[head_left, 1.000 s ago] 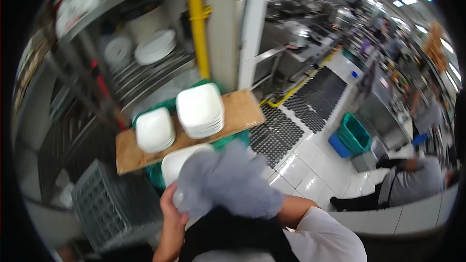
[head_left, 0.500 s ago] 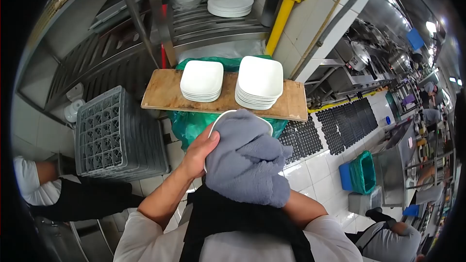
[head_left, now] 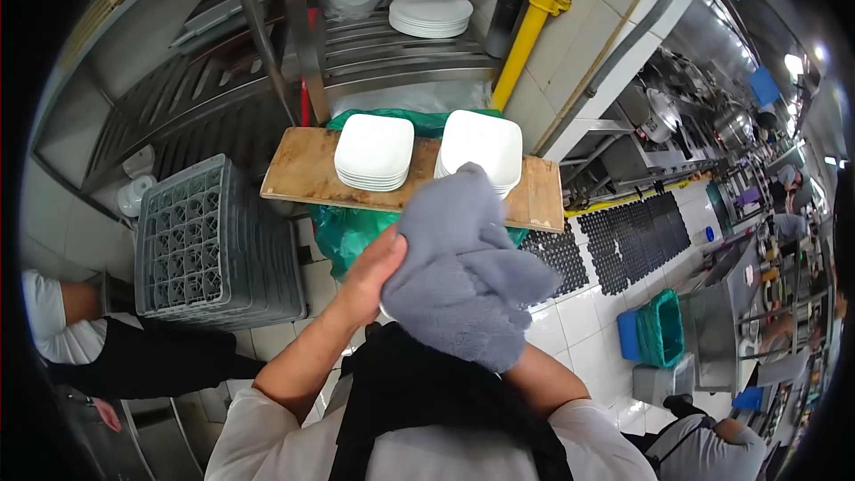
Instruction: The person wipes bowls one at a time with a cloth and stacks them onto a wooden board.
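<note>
My left hand is closed at the left side of a white dish, of which only a sliver shows now. A thick grey cloth covers nearly all of that dish. The cloth drapes over my right hand, hiding its fingers, and moves with it; only the right forearm emerges below. Just beyond, a wooden board carries two stacks of square white dishes, a left stack and a right stack. The cloth's upper end overlaps the right stack in view.
Grey glass racks are piled at left, beside a person in a black apron. Green plastic hangs under the board. Round plates sit on a metal shelf behind. A green-lined bin and another person are at right.
The cloth has moved up toward the right stack, and the dish rim visible before is now covered. My left hand stays nearly in place. The view has shifted slightly.
</note>
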Tool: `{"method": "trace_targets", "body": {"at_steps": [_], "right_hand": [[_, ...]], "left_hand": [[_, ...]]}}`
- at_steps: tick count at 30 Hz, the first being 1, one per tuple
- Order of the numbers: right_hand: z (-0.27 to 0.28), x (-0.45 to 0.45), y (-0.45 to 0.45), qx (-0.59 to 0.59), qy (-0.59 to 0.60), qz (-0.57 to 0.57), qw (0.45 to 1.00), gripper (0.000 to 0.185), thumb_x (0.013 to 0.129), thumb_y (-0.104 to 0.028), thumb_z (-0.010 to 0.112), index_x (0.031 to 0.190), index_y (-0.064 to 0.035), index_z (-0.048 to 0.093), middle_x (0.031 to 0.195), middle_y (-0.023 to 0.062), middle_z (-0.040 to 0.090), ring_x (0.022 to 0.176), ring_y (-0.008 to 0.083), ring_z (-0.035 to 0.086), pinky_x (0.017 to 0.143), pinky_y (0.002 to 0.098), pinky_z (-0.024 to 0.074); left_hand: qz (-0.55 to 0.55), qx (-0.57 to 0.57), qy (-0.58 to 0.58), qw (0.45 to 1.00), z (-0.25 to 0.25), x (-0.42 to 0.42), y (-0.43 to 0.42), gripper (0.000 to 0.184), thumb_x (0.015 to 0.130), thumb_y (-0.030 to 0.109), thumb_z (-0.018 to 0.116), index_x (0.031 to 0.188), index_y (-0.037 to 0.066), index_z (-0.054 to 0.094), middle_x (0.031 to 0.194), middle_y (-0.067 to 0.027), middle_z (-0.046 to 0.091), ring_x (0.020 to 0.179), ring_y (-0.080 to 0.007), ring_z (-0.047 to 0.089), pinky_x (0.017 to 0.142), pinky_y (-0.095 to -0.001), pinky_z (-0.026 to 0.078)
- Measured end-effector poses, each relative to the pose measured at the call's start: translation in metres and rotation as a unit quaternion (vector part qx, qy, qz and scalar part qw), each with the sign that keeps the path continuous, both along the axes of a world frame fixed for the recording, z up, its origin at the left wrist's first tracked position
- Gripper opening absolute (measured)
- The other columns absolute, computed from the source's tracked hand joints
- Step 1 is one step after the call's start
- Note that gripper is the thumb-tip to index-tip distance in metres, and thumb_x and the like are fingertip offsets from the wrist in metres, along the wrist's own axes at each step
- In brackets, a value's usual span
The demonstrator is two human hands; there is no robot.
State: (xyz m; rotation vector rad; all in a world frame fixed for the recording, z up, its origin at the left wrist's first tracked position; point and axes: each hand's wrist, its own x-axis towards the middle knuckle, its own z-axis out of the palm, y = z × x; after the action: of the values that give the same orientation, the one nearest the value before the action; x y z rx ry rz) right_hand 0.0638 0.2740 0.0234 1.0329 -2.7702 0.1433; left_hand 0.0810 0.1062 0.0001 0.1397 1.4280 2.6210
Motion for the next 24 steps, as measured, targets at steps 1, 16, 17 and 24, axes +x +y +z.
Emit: {"method": "trace_targets", "body": {"at_steps": [1, 16, 17, 24], "right_hand": [[-0.006, 0.003, -0.004, 0.005, 0.004, 0.013, 1.0, 0.039, 0.096, -0.02, 0.051, 0.131, -0.0039, 0.043, 0.13, 0.0106, 0.05, 0.117, 0.0187, 0.051, 0.099, 0.0322, 0.0423], [0.029, -0.017, 0.025, 0.017, 0.03, 0.014, 0.999, 0.039, 0.094, -0.02, 0.052, 0.128, -0.0036, 0.047, 0.119, 0.0128, 0.054, 0.111, 0.0234, 0.054, 0.097, 0.0391, 0.0439], [0.025, -0.015, 0.014, 0.033, 0.042, 0.009, 0.999, 0.038, 0.093, -0.02, 0.052, 0.128, -0.0036, 0.047, 0.119, 0.0128, 0.054, 0.111, 0.0237, 0.054, 0.097, 0.0399, 0.0441], [-0.044, 0.0, 0.003, 0.015, 0.09, 0.075, 0.993, 0.032, 0.09, -0.018, 0.053, 0.119, -0.0045, 0.056, 0.1, 0.0133, 0.058, 0.087, 0.026, 0.058, 0.083, 0.0476, 0.048]], "left_hand": [[0.007, 0.032, -0.014, 0.999, 0.005, 0.0, -0.003, 0.057, 0.105, 0.03, 0.042, 0.151, -0.001, 0.029, 0.148, -0.0135, 0.042, 0.132, -0.0222, 0.045, 0.11, -0.0349, 0.037], [0.069, -0.016, -0.042, 0.997, -0.008, -0.01, -0.005, 0.053, 0.096, 0.015, 0.059, 0.144, 0.001, 0.043, 0.128, -0.012, 0.059, 0.114, -0.0191, 0.059, 0.096, -0.0324, 0.048], [0.062, -0.018, -0.042, 0.997, -0.011, -0.011, -0.006, 0.053, 0.096, 0.015, 0.059, 0.144, 0.001, 0.043, 0.128, -0.012, 0.059, 0.114, -0.0191, 0.059, 0.096, -0.0324, 0.048], [0.156, 0.036, -0.045, 0.986, -0.012, -0.011, -0.001, 0.048, 0.099, 0.018, 0.054, 0.142, -0.001, 0.044, 0.127, -0.0133, 0.06, 0.112, -0.0209, 0.06, 0.096, -0.034, 0.048]]}}
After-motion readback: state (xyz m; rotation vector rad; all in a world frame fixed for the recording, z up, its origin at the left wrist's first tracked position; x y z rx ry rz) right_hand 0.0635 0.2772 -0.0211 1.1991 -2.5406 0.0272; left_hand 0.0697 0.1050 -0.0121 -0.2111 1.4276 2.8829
